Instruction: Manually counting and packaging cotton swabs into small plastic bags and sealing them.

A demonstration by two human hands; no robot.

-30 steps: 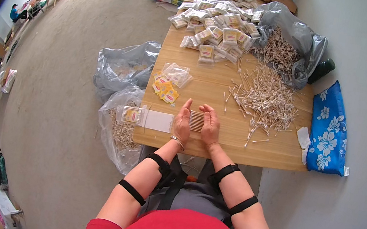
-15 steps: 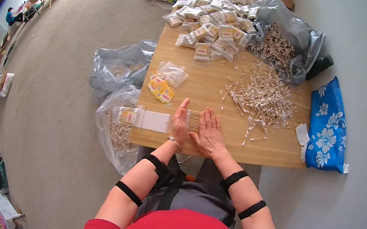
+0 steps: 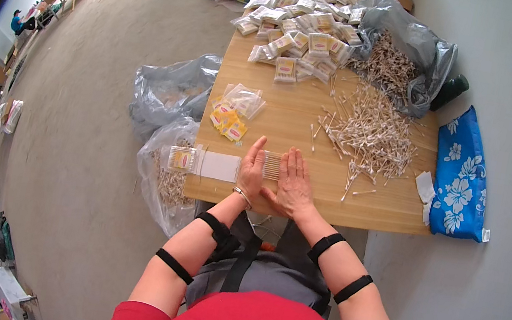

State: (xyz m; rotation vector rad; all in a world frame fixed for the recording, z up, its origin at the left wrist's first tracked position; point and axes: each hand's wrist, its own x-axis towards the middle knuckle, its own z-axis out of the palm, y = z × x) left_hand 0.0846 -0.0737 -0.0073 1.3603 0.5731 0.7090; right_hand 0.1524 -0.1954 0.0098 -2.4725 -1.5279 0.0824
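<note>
A small bunch of cotton swabs point(image 3: 271, 164) lies on the wooden table point(image 3: 390, 214) near its front edge, squeezed between my two hands. My left hand point(image 3: 252, 172) presses its palm against the bunch's left end, fingers straight. My right hand point(image 3: 293, 184) lies flat against the right end, fingers stretched out. A big loose pile of cotton swabs point(image 3: 371, 129) is spread to the right of my hands. Small yellow packets point(image 3: 227, 121) and clear bags point(image 3: 244, 99) lie just beyond my left hand.
A filled swab packet point(image 3: 182, 159) and a white sheet point(image 3: 218, 166) sit at the table's front left. Several packed swab packs point(image 3: 301, 39) fill the far end beside a grey plastic bag point(image 3: 412, 50). Clear bags point(image 3: 163, 164) stand on the floor left; a blue floral bag point(image 3: 461, 174) lies right.
My head has shifted slightly, so the table sits higher in view. My hands stay at the swab bunch, the right one now flatter on the table.
</note>
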